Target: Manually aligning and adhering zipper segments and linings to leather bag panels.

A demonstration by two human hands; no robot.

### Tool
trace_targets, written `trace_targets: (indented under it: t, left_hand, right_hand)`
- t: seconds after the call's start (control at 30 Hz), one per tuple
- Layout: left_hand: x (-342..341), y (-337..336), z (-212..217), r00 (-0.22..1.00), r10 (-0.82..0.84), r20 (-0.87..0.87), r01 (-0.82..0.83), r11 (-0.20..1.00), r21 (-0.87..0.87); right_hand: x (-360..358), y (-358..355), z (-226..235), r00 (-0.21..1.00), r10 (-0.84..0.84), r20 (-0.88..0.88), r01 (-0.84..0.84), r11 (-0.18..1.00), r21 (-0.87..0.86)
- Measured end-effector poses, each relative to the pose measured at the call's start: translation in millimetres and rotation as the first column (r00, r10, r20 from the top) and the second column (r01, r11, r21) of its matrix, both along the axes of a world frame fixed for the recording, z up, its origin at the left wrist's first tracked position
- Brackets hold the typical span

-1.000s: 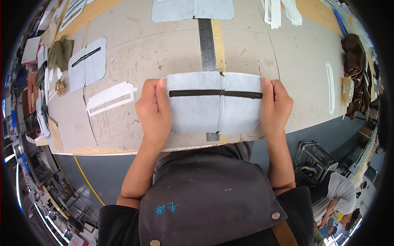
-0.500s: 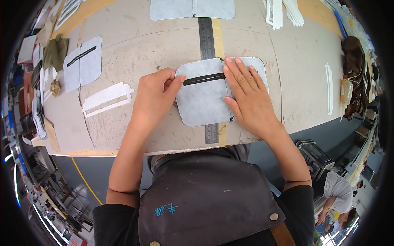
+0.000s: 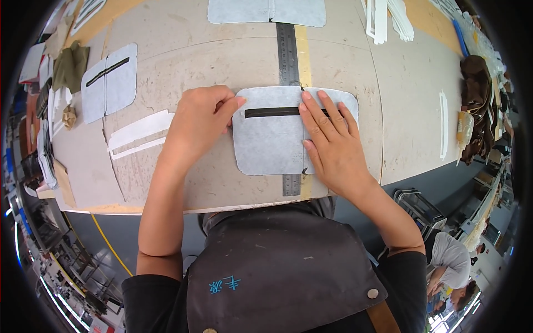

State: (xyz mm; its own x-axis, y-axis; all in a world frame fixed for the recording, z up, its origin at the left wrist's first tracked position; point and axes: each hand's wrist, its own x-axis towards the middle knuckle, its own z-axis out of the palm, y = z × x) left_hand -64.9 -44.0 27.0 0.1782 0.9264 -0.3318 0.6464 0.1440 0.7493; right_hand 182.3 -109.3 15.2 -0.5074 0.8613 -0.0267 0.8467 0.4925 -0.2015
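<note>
A grey felt panel (image 3: 269, 141) with a dark zipper (image 3: 272, 112) across its top lies flat on the worktable (image 3: 222, 61), over a steel ruler (image 3: 287, 50). My left hand (image 3: 195, 123) rests at the panel's left edge, with a fingertip at the zipper's left end. Flat on the panel's right half lies my right hand (image 3: 328, 140), fingers spread, the tips reaching the zipper. Neither hand grips anything.
Another grey zippered panel (image 3: 109, 83) lies at the far left, with white strips (image 3: 139, 135) beside it. A grey felt piece (image 3: 266, 11) sits at the far edge. Brown material (image 3: 478, 89) is piled at the right. A seated person (image 3: 451, 261) is at lower right.
The panel, held up by both hands a second ago, now lies on the table over the ruler. Both hands have come down onto it and flattened.
</note>
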Motion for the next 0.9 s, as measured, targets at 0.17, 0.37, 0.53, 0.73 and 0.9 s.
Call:
trace_targets:
  t: [0.17,0.37,0.53,0.73,0.9]
  left_hand:
    - [-1.7,3.5,-4.8,0.995,-0.068,-0.074,0.075,0.993,0.092]
    - [3.1,-5.9,-1.8,0.979,-0.01,-0.203,0.05,0.98,0.193]
    - [2.2,-17.8,-12.4,0.992,0.063,-0.108,-0.014,0.914,0.405]
    - [7.6,-18.4,-13.8,0.982,0.07,-0.178,-0.001,0.933,0.36]
    - [26.0,-34.7,-9.0,0.936,-0.161,-0.313,0.319,0.763,0.562]
  right_hand:
    - [-4.9,-4.5,-4.6,1.0,-0.009,-0.021,0.009,1.0,-0.008]
    - [-1.0,0.7,-5.0,0.998,-0.003,-0.066,0.003,1.0,-0.007]
    - [-0.6,5.0,3.8,0.998,0.033,-0.053,-0.033,0.999,-0.006]
    - [2.4,3.7,-0.1,0.999,0.043,-0.02,-0.044,0.997,-0.069]
    - [1.2,4.2,0.8,0.998,0.053,-0.031,-0.055,0.996,-0.073]
